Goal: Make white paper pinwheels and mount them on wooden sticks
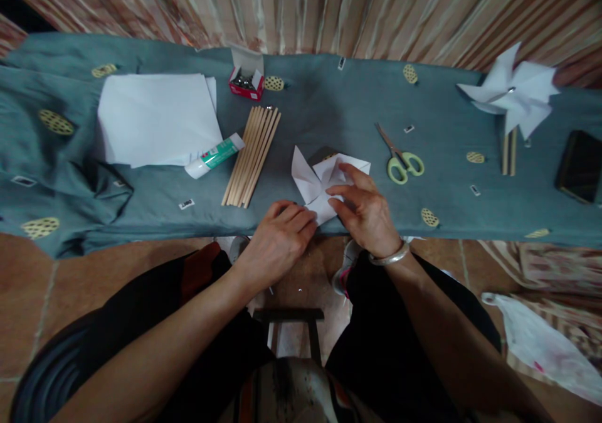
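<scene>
A partly folded white paper piece [323, 181] lies near the front edge of the grey-blue cloth-covered table [329, 103]. My left hand [277, 238] presses its lower left corner with the fingertips. My right hand [364, 213], with a silver bangle at the wrist, pinches a flap of the same paper between thumb and fingers. One flap stands up at the left of the piece.
Left of the paper lie a bundle of wooden sticks [251, 156], a glue tube [214, 156], a stack of white sheets [157, 118] and a small red box of pins [247, 81]. To the right are green-handled scissors [399, 158], a finished paper pinwheel [515, 96] and a dark phone [580, 165].
</scene>
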The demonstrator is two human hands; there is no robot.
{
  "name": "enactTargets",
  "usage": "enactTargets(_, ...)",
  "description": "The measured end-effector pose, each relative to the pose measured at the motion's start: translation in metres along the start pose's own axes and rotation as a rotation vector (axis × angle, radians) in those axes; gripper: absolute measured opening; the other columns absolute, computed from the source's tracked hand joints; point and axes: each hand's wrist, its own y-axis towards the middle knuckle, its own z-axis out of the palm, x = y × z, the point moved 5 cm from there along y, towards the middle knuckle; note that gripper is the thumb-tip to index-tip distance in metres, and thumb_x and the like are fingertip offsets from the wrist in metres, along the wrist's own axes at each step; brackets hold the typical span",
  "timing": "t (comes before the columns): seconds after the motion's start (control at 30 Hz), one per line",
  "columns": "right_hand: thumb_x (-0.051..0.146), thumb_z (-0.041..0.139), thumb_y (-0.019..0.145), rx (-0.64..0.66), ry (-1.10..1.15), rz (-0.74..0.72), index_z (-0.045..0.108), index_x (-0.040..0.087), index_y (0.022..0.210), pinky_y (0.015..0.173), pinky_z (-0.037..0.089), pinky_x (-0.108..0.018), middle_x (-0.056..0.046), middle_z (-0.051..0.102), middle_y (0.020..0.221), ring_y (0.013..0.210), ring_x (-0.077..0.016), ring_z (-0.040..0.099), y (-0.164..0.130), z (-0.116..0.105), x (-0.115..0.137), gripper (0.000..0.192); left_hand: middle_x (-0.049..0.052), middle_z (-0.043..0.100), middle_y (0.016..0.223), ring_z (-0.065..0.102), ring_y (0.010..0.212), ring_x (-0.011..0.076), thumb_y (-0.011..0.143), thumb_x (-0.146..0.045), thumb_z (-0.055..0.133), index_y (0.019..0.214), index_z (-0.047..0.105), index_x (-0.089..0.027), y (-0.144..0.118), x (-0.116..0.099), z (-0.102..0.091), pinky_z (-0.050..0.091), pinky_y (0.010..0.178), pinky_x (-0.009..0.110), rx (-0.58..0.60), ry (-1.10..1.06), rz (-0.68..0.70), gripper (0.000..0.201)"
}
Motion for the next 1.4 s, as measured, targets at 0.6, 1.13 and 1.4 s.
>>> enactTargets(0.6, 0.007, 0.035, 0.09, 0.116, -0.242, -0.065, 0.053, 0.026, 0.125, 0.109, 0.04, -0.05, -0.006, 0.044, 0.15, 0.147, -0.026, 0.026, -0.015, 0.021, 0.025, 0.043, 0.007, 0.072, 0.096, 0.064, 0.087, 0.0201, 0.093, -0.016, 0.051, 0.096, 0.067, -0.013, 0.004, 0.002, -0.002, 0.048, 0.086, 0.036, -0.069, 0.023, -0.036, 0.017)
enactTargets(1.13, 0.011, 0.037, 0.088, -0.026, -0.047, -0.007, 0.059, 0.023, 0.12, 0.114, 0.036, -0.054, -0.007, 0.051, 0.144, 0.144, -0.0247, 0.033, -0.015, 0.005, 0.013, 0.041, 0.008, 0.072, 0.101, 0.063, 0.089, 0.0209, 0.093, -0.016, 0.05, 0.1, 0.066, -0.012, 0.006, 0.005, -0.001, 0.046, 0.084, 0.038, -0.052, -0.002, -0.057, 0.018)
enactTargets(1.4, 0.021, 0.036, 0.093, -0.094, -0.14, 0.084, 0.049, 0.019, 0.136, 0.114, 0.036, -0.053, -0.012, 0.052, 0.143, 0.138, -0.0262, 0.043, 0.006, -0.018, -0.012, 0.046, 0.01, 0.071, 0.109, 0.063, 0.094, 0.0227, 0.091, -0.015, 0.054, 0.108, 0.064, -0.011, 0.007, 0.003, -0.004, 0.048, 0.087, 0.039, -0.104, 0.008, -0.048, 0.021)
